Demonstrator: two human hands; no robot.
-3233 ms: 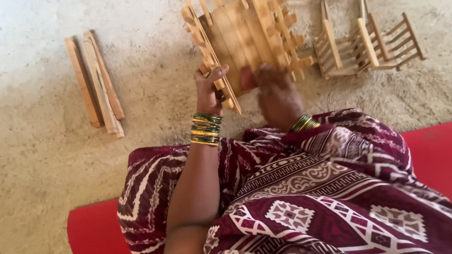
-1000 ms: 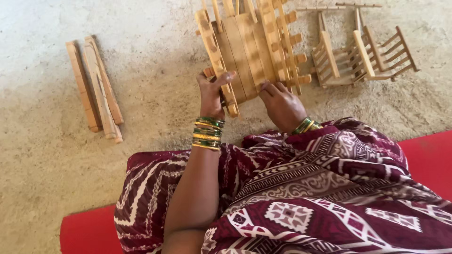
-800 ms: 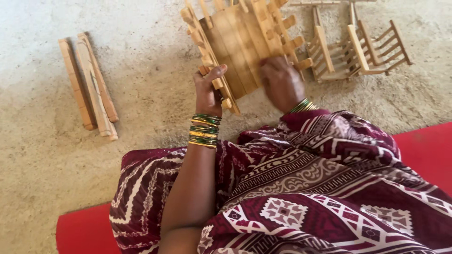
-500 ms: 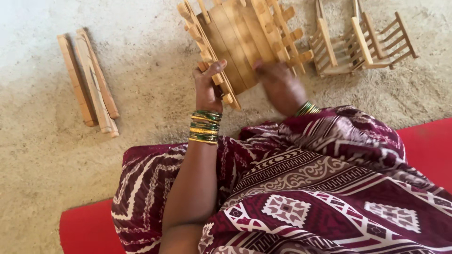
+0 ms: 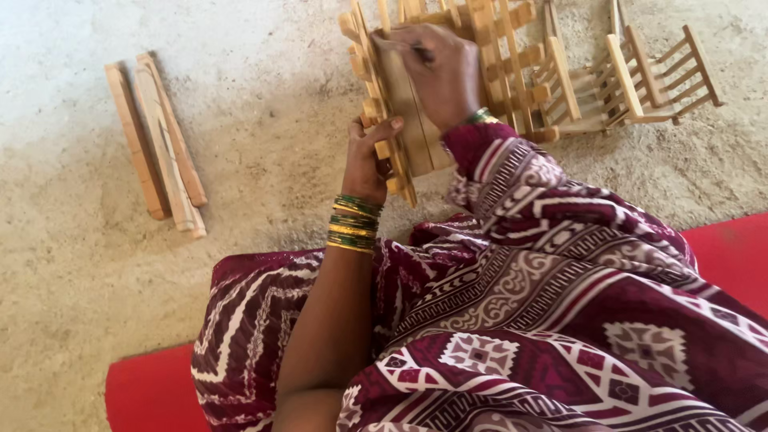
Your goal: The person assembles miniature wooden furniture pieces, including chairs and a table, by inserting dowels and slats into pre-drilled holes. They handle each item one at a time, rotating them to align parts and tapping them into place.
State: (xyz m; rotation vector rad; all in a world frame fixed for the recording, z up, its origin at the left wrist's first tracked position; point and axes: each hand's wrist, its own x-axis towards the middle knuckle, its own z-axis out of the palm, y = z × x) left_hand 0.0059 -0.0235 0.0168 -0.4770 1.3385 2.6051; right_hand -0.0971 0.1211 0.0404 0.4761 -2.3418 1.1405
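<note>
Since half a second ago the right hand point(image 5: 436, 72) has slid up from the near edge onto the upper face of the slatted wooden frame point(image 5: 416, 120), pinching a thin dark tool point(image 5: 422, 53). Gripping the frame's lower left rail, the left hand point(image 5: 370, 156) props it tilted above the sandy floor point(image 5: 264, 112). Loose wooden strips point(image 5: 156, 144) lie well apart to the left, small wooden chairs point(image 5: 632, 80) just right.

No packages, labels, signs or screens in view.
</note>
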